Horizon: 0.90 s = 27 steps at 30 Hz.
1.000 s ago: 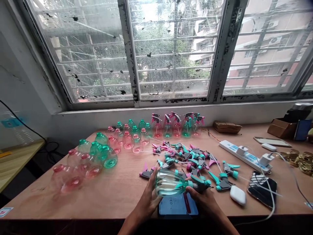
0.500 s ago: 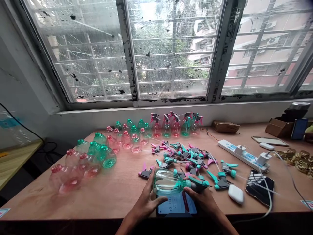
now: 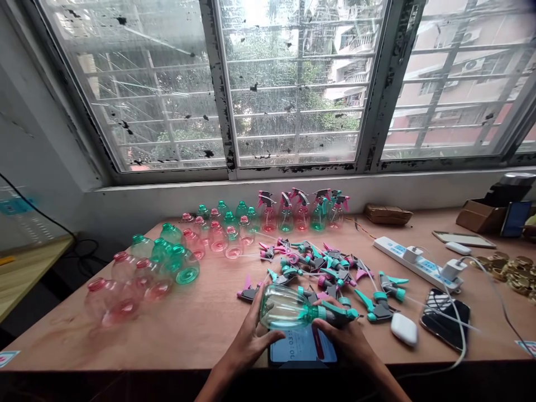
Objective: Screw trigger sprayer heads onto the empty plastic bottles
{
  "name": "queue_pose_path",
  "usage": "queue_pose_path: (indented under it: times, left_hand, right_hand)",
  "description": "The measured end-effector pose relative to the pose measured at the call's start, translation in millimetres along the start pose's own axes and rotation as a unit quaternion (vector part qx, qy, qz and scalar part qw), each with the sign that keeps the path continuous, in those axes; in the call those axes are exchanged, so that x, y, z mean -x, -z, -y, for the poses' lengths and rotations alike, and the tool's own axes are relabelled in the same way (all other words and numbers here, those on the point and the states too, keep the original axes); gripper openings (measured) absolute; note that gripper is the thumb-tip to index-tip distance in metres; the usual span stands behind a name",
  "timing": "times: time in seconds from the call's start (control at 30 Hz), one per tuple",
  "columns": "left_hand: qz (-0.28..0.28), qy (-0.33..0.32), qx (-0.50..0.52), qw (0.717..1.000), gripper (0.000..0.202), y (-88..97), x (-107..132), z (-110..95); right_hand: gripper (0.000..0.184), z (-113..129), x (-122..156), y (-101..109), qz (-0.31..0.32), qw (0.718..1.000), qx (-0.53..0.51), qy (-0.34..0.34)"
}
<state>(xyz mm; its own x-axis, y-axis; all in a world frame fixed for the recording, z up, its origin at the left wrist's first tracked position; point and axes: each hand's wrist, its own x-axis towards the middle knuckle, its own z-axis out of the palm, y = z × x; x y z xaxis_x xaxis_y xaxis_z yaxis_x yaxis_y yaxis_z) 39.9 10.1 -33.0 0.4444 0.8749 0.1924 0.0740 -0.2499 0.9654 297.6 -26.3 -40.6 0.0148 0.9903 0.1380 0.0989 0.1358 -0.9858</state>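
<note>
A clear green spray bottle (image 3: 285,307) lies sideways in the air between my hands, its teal and grey trigger head (image 3: 337,314) pointing right. My left hand (image 3: 253,335) is wrapped round the bottle's body near the base. On the right, my right hand (image 3: 345,338) grips the collar of the trigger head, fingers partly hidden behind it. Below the bottle, a lit phone (image 3: 301,346) lies at the table's front edge. Just beyond my hands is a pile of loose pink, teal and grey trigger heads (image 3: 322,262) with thin tubes.
Headless pink bottles (image 3: 111,307) and green bottles (image 3: 186,268) stand at left. Several bottles with heads (image 3: 301,215) line the window wall. A power strip (image 3: 414,262), a dark phone (image 3: 446,318), a white case (image 3: 404,329) and gold-coloured pieces (image 3: 511,273) are at right.
The bottle has shifted very slightly left in my hands, and the view has tilted a little. Both hands keep their hold; the things on the table stay where they were.
</note>
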Motion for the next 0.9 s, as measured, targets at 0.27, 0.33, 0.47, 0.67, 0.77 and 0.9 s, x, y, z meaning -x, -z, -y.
queue_pose_path:
  times: [0.27,0.33,0.47,0.67,0.77,0.9]
  left_hand:
    - [-0.005,-0.008,0.014,1.0,0.09,-2.2,2.7,-0.1]
    - [0.004,0.012,0.042,0.999,0.105,-2.8,2.7,-2.2]
    - [0.012,0.038,0.071,0.997,0.108,-3.1,2.2,-7.0]
    - [0.007,0.013,0.062,0.998,0.09,-4.4,3.7,-5.7]
    - [0.006,0.011,0.044,0.999,0.106,-3.5,2.9,-7.4]
    - [0.011,0.019,0.049,0.999,0.106,-2.7,3.5,-9.9]
  right_hand:
    - [0.037,-3.5,0.1,-2.3,-0.001,1.0,-0.023,0.001]
    - [0.037,-3.0,-0.5,-2.5,-0.005,1.0,-0.015,0.001]
    - [0.042,-4.6,-0.3,-3.5,-0.009,1.0,-0.025,-0.004]
    - [0.047,-3.2,1.6,-3.6,-0.001,0.998,-0.056,-0.005]
    - [0.04,1.8,2.1,-2.7,-0.007,1.0,-0.03,0.0]
    - [0.044,3.0,3.0,-4.2,-0.032,0.999,-0.036,-0.011]
